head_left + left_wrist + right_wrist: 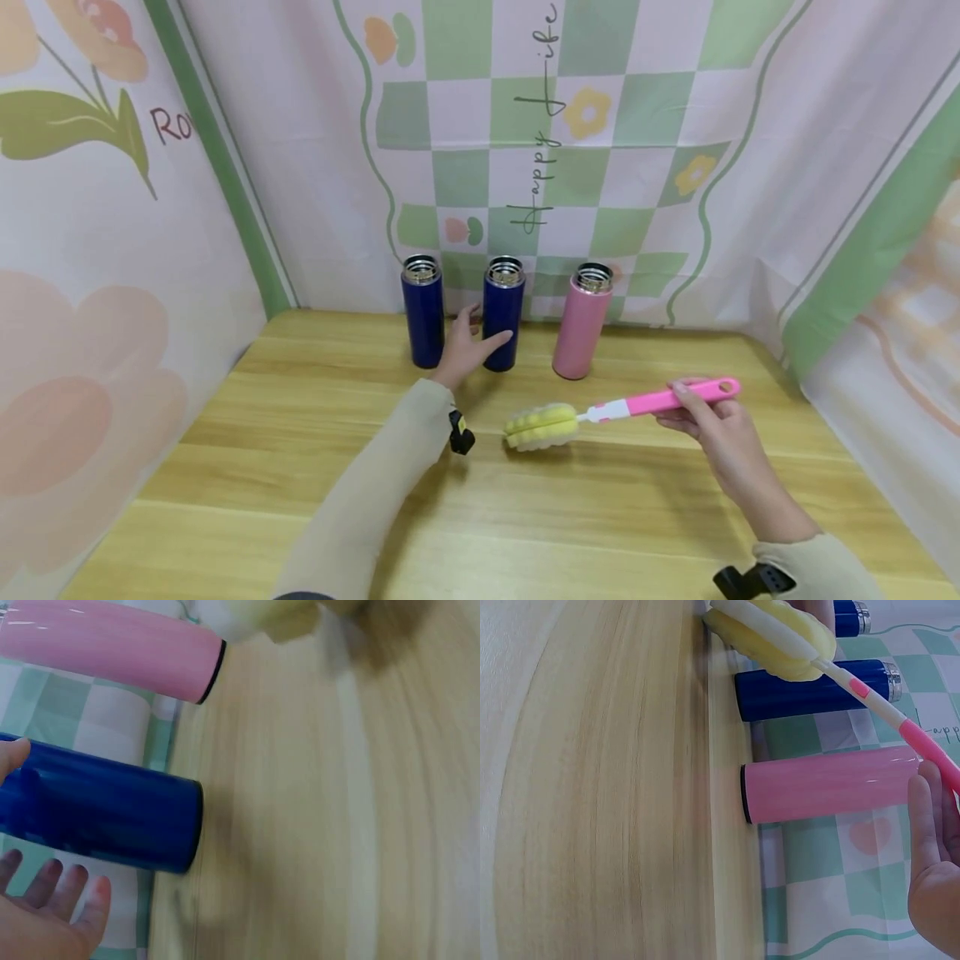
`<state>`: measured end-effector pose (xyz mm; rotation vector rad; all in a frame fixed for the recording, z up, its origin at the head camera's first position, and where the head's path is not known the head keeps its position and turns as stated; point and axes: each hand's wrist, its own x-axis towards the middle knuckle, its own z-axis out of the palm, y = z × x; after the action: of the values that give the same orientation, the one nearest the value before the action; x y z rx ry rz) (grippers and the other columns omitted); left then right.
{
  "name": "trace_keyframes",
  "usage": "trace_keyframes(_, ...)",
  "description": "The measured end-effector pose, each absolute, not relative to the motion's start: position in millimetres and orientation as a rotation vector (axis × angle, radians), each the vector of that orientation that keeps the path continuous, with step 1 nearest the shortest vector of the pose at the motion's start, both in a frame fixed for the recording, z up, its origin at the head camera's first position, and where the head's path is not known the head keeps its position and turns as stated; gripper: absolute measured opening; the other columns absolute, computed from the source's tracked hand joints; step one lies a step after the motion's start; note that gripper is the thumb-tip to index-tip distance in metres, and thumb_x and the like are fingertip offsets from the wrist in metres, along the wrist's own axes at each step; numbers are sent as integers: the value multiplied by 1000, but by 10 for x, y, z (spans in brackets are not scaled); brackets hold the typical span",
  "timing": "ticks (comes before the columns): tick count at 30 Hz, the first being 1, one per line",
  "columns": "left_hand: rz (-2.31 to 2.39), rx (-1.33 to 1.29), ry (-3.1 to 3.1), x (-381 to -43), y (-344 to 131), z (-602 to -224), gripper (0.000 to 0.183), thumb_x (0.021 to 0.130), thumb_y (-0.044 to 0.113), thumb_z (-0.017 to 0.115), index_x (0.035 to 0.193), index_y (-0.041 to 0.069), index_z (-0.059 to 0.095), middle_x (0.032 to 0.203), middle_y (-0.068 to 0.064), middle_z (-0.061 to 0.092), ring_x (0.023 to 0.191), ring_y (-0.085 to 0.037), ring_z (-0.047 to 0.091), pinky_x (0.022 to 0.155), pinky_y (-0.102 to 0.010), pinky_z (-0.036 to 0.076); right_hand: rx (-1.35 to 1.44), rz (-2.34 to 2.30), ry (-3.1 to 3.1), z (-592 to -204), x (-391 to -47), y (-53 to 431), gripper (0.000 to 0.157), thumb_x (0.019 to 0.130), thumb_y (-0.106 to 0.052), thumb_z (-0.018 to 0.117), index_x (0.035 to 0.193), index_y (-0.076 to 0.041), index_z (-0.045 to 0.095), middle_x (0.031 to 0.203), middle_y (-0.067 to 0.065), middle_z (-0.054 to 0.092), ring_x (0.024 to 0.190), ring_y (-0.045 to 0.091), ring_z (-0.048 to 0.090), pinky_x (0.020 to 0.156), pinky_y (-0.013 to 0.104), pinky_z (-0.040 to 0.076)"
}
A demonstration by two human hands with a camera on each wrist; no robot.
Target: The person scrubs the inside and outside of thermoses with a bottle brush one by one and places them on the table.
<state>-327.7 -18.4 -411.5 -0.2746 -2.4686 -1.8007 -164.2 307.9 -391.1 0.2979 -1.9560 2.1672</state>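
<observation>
On a pale wooden tabletop (pixel 300 467) backed by a checked cloth, a person's left hand (pixel 463 350) reaches with fingers spread toward the middle navy steel flask (pixel 502 312), thumb at its side, not yet gripping. The right hand (pixel 708 421) pinches the pink handle of a yellow sponge bottle brush (pixel 542 425), angled low, ready for an uncapped mouth. A second navy flask (pixel 422 310) and a pink flask (pixel 582 321) stand alongside.

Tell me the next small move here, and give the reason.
Probably close the left hand round the middle blue bottle: its open fingers sit right beside it, apart. The bottle stands lidless, and the right hand holds the sponge brush ready.
</observation>
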Motion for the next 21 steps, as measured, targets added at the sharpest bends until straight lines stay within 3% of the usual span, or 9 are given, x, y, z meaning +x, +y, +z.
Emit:
trace_keyframes(7, -1787, -251, -2473, -3376, -49, -4103, 88, 89, 36, 76, 157, 6, 29, 152, -16, 42, 139, -31, 41, 112, -45, 34, 315, 2172, -1938, -3919, -1642, 3090, 14, 103, -5, 53, 108, -6, 67, 98, 7, 72, 86, 16, 72, 77, 28, 57)
trace_keyframes(21, -1901, -180, -2423, -3337, -19, -4105, 88, 91, 37, 75, 157, 8, 25, 154, -17, 40, 139, -33, 41, 111, -48, 35, 368, 2252, -1805, -3911, -1651, 3124, 22, 107, -12, 47, 107, -2, 67, 97, 11, 71, 88, 19, 73, 79, 32, 56)
